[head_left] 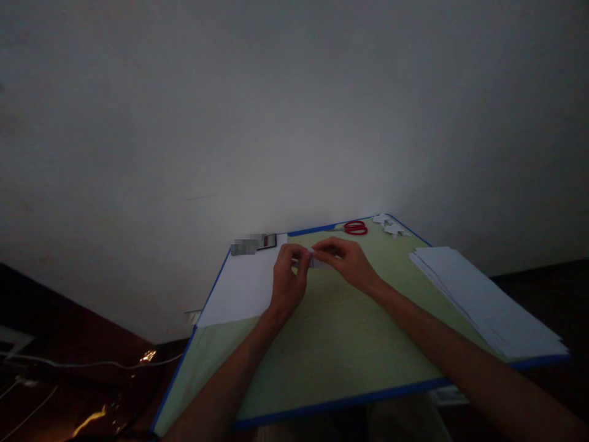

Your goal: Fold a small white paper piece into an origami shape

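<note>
Over the middle of the pale green table (331, 344), both hands meet at a small piece of folded white paper (317, 263). My left hand (289, 276) pinches the paper's left side between thumb and fingers. From the other side my right hand (347, 261) grips it, with thumb and fingertips close to the left ones. Fingers cover much of the paper, so its full shape is hidden. Beyond the right hand lie scissors (355, 228) with red handles, near the table's back edge.
A stack of white paper (478, 301) lies along the right edge. Small folded paper pieces (393, 229) sit at the back right corner. At the back left, a phone (269, 241) rests by a white sheet (243, 288). A wall (294, 123) stands right behind the table.
</note>
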The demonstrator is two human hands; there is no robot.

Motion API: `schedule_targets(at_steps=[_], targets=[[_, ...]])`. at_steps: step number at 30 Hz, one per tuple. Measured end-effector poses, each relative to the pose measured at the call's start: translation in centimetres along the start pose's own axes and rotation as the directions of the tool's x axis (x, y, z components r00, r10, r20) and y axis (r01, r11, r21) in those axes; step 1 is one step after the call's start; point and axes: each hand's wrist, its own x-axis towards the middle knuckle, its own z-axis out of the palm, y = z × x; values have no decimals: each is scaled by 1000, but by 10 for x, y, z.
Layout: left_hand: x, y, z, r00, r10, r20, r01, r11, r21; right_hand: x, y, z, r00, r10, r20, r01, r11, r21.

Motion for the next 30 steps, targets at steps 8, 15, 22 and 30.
schedule_targets(at_steps=[8,15,22,30], targets=[[-3,-2,4,995,-95,15,96,992,-87,0,1,0,1000,0,21,0,1000,-7],[-4,-2,5,996,-94,3,94,995,-37,0,0,0,1000,-22,2,22,998,-61],[-6,-1,8,995,-99,-33,99,995,-4,0,2,-1,1000,-24,2,24,998,-63],[-7,1,9,995,-74,-63,76,997,28,0,-1,-1,1000,-2,17,3,999,-35]])
